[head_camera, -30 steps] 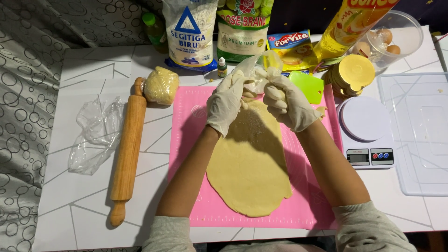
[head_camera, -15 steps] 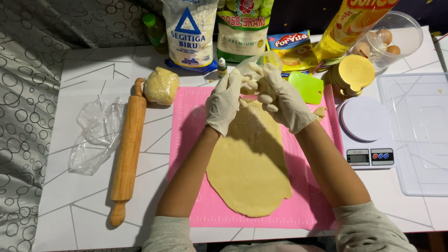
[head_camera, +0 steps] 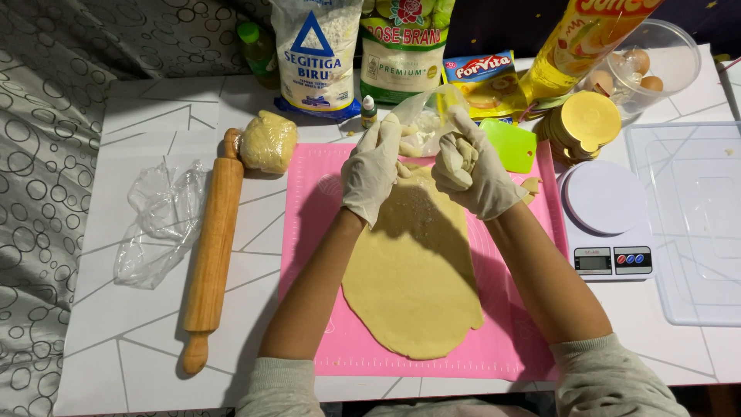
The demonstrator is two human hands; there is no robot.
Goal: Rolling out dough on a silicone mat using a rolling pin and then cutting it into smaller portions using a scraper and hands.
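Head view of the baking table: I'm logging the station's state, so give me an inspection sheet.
Surface: white table, pink mat on it.
Job's things: rolled dough sheet on mat; clear bag at its far end.
Clutter: rolling pin, dough ball, crumpled plastic, scale, green scraper, packets behind.
Grippers: gloved left hand and right hand at the bag, fingers curled.
Cables: nothing seen.
Surroundings: patterned cloth on the left.

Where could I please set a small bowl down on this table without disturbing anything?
Bare tabletop lies between the rolling pin and the pink mat. The back edge is crowded with bags, and the scale and clear tray fill the right.
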